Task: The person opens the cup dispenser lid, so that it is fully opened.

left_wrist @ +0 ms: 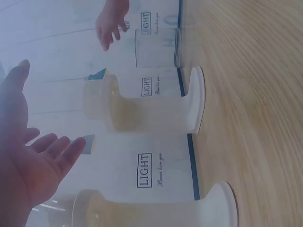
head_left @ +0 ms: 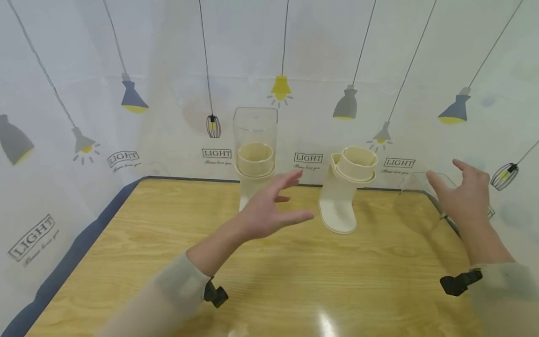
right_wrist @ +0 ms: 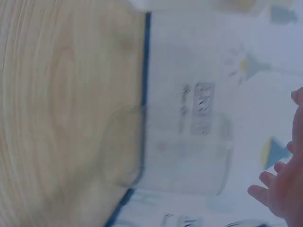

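Two cream stands with ring-shaped tops are at the back of the table. The left stand (head_left: pixel 254 167) carries a clear container (head_left: pixel 255 126) on its ring. The right stand (head_left: pixel 338 206) has a bare round collar on top. My left hand (head_left: pixel 269 206) hovers between the stands with its fingers spread, holding nothing. At the far right, another clear container (head_left: pixel 414 201) stands on the table; it also shows in the right wrist view. My right hand (head_left: pixel 465 192) is beside and above it, thumb and fingers apart. Whether it touches the container cannot be told.
The wooden table (head_left: pixel 269 281) ends at a dark blue edge against a pale curtain (head_left: pixel 168 56) printed with lamps. A dark wrist device (head_left: pixel 215 294) is on the left sleeve, and a similar one (head_left: pixel 461 282) on the right.
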### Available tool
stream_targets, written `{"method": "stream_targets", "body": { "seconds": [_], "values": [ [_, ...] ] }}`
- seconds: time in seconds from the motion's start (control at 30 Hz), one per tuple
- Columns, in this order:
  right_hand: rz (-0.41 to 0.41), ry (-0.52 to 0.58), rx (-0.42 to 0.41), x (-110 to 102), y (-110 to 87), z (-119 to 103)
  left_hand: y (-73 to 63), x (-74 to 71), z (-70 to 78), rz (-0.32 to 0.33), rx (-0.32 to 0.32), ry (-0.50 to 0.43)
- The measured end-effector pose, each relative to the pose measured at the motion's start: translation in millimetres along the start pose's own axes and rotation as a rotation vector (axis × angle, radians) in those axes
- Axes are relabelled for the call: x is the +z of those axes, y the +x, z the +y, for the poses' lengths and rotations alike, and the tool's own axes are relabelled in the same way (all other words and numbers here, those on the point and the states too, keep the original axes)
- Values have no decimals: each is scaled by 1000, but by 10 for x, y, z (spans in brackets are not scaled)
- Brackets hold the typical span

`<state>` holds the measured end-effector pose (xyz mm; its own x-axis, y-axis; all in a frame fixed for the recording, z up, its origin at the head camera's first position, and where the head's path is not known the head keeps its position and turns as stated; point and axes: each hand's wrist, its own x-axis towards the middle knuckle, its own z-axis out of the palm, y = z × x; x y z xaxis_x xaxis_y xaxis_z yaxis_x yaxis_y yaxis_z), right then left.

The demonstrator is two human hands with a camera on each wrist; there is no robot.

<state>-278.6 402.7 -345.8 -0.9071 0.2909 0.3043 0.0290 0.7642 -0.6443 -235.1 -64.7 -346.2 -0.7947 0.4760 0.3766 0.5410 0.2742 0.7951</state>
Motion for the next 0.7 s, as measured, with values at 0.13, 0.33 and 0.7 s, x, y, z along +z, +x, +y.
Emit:
{"method": "stream_targets", "body": {
  "seconds": [0.13, 0.33, 0.7],
  "values": [
    [55, 84, -76, -91, -184, -320, -193, -200, -28, 47, 39, 18],
    [14, 155, -179, -162, -516, -741, -436, -460, -67, 115, -1, 19],
    [-70, 232, -536, 181, -908, -1493, -612, -853, -152, 161, -69, 54]
  ]
}}
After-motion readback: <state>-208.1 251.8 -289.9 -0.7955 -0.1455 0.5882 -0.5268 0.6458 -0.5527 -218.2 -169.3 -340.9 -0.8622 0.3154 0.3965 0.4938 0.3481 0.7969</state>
